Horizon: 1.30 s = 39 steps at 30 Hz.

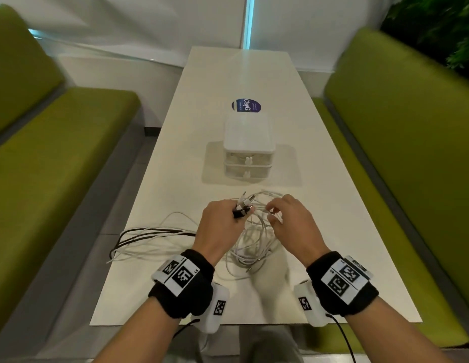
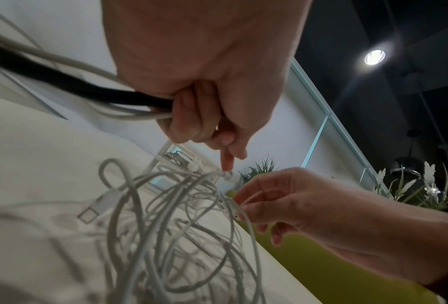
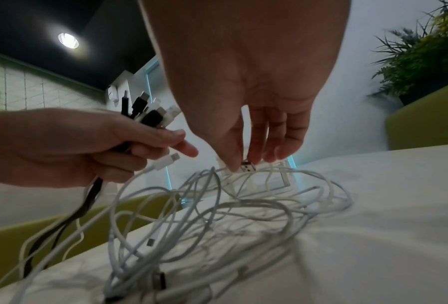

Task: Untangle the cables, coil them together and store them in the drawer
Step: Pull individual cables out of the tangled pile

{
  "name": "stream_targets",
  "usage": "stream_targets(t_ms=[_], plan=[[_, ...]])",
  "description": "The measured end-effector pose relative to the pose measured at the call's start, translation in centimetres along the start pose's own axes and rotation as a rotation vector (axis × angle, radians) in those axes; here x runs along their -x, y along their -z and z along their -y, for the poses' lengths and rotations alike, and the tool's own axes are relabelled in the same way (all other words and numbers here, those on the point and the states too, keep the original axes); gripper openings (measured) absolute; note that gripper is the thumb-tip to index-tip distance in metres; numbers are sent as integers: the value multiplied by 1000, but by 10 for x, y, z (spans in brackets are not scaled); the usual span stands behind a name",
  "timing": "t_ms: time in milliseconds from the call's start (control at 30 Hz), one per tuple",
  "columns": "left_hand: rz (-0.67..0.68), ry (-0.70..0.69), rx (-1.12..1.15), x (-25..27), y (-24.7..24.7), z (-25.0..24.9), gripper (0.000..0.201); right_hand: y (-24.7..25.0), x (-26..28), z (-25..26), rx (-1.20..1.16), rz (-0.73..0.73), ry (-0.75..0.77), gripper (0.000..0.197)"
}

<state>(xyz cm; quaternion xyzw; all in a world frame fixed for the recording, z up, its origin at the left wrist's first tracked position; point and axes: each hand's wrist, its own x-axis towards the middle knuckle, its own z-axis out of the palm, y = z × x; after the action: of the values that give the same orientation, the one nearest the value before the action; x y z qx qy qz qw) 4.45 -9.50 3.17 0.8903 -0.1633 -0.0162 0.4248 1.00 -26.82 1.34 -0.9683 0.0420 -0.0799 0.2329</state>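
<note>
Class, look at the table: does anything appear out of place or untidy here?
Yes. The white cables lie in a loose tangle on the table, and some cable loops hang past its left edge.

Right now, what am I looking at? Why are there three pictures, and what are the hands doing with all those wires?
There is no machine here, just a person wearing three small cameras. The big picture comes from a camera on the head, looking down. The other two come from cameras strapped to each wrist, looking along the fingers, so everything looks huge and bent.

The left hand grips a bunch of cable ends, black and white ones, with their plugs sticking up. The right hand pinches one small plug at the top of a messy pile of white cables lying on the white table. More cable loops trail off toward the table's left edge.

Behind the hands stands a little white drawer box, both drawers shut. Green benches sit on each side.
</note>
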Motion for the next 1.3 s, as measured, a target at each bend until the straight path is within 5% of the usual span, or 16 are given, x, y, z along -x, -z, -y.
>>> stream_targets(t_ms=[167,267,533,667,767,933,1033,1200,1300], plan=[[-57,-21,59,-2,-9,2,40,1,-1,0,-12,-37,14,12],[-114,-81,46,-1,-5,2,20,7,-1,9,-44,-76,46,13],[-115,-5,105,-2,17,6,23,22,-1,70,-465,-181,209,3],[-141,91,249,-2,36,12,31,8,2,87,-728,-214,65,22],[-202,142,412,1,47,16,34,-14,10,97,-849,-62,26,36],[-225,150,600,5,58,20,35,-62,15,94,-356,130,232,36],[-239,115,626,9,64,27,39,-70,10,92,-203,59,348,14],[-344,132,728,15,76,39,41,-50,-14,75,141,71,459,12],[-364,119,823,17,79,42,38,-40,-27,56,173,-28,404,23]])
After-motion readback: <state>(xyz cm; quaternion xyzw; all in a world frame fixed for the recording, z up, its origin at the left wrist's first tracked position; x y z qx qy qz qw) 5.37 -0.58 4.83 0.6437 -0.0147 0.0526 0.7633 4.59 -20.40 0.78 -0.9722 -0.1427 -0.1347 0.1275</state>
